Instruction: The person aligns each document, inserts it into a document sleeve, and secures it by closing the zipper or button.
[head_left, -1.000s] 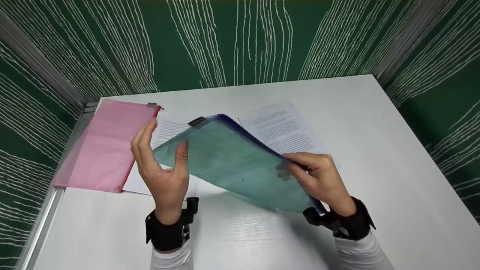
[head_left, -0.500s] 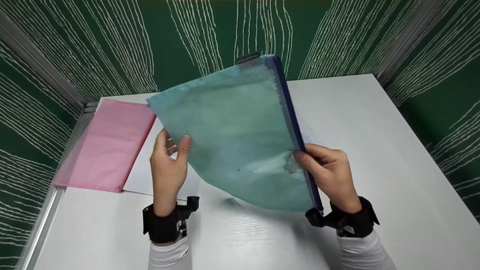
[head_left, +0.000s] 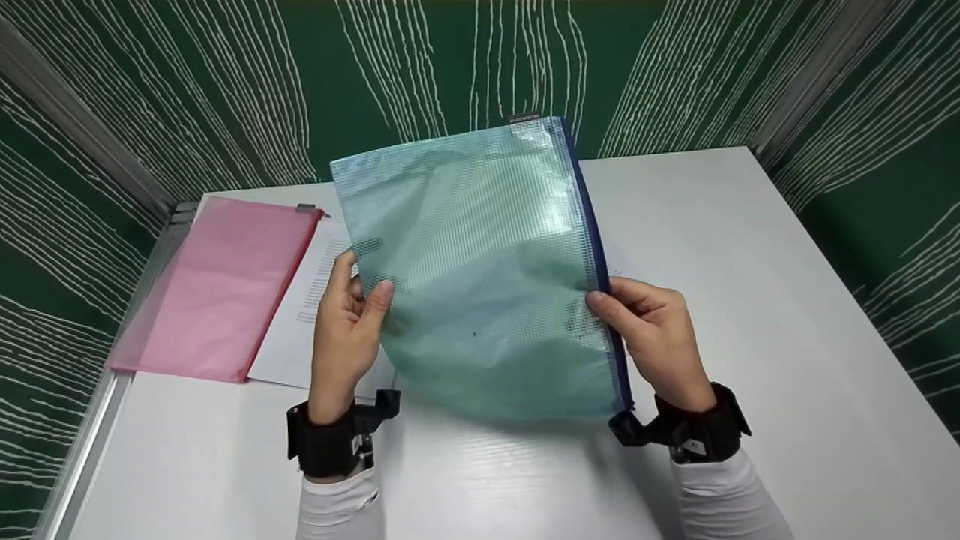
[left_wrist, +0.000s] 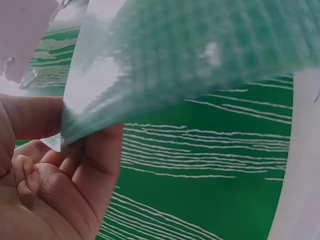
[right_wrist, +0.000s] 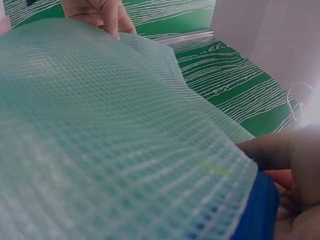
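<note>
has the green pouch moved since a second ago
Yes, upward in the head view: the green pouch, then wholly below the table's far edge, now reaches past it over the green wall.

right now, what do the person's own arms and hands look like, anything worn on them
The left hand and right hand are ungloved. The sleeves are white and wrinkled. Each wrist wears a broad black band with a black bracket jutting inward; the right bracket carries a small pale patch.
</note>
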